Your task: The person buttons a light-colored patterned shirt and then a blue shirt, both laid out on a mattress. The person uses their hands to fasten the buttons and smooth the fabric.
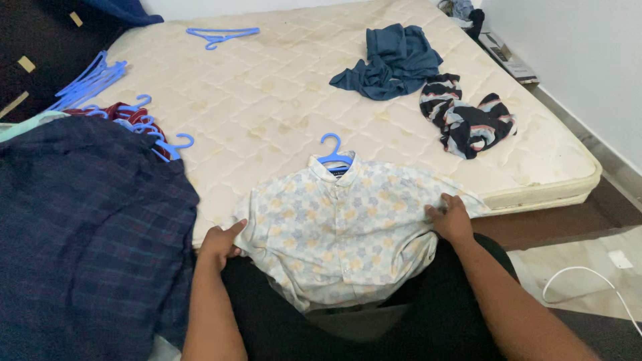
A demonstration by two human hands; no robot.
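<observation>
A bare mattress [281, 100] fills the upper frame beside a white wall [575, 47]. At lower centre, the left hand [221, 244] and right hand [451, 217] each pinch the patterned shirt [341, 227], which is on a blue hanger [333, 152].

Both forearms are bare from the bottom edge of the view up to the wrists, with no sleeves, cuffs, watch or bands showing. The left hand [219, 244] and the right hand [452, 219] wear no gloves or rings that can be made out. Between and below the hands, the person's lap is covered in plain black cloth.
</observation>
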